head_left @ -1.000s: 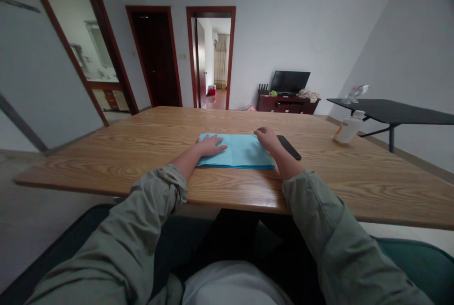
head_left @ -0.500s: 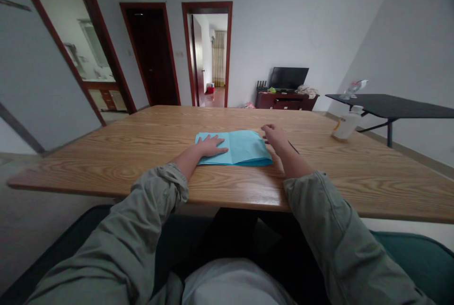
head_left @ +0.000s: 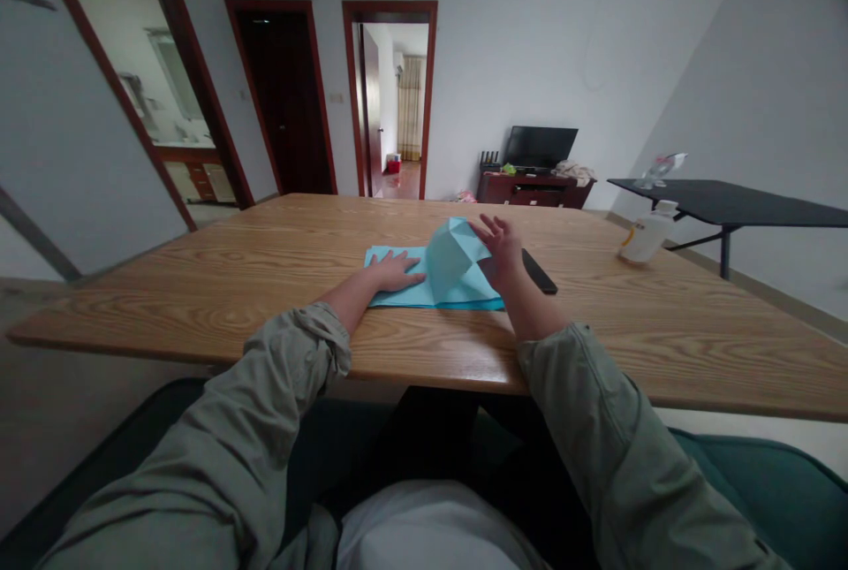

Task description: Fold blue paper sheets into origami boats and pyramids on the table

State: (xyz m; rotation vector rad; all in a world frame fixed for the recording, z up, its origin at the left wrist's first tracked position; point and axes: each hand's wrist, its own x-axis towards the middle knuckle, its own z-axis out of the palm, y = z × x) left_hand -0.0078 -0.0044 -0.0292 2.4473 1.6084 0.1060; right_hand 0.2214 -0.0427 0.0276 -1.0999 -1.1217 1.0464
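Observation:
Light-blue folded paper (head_left: 457, 292) lies on the wooden table in front of me, several layers thick with crease lines. Spread flat on its left part, my left hand (head_left: 394, 272) presses it to the tabletop with fingers apart. My right hand (head_left: 502, 247) is at the right part, where a top sheet (head_left: 457, 243) stands up in a curved, creased flap. The thumb side of this hand pinches the flap's edge, while other fingers are raised and slightly blurred. Just right of the hand lies a flat black object (head_left: 539, 273), partly hidden behind the wrist.
The wooden table (head_left: 265, 287) spans the view. A translucent white bottle (head_left: 647, 234) stands tilted-looking on its right side. Beyond are a black table (head_left: 748, 199) with a clear bottle (head_left: 662, 168), and a television (head_left: 541, 147) on a dark-red cabinet.
My right hand has moved left onto the paper and raised a top sheet into a flap. More of the black object now shows. My left hand stays in place.

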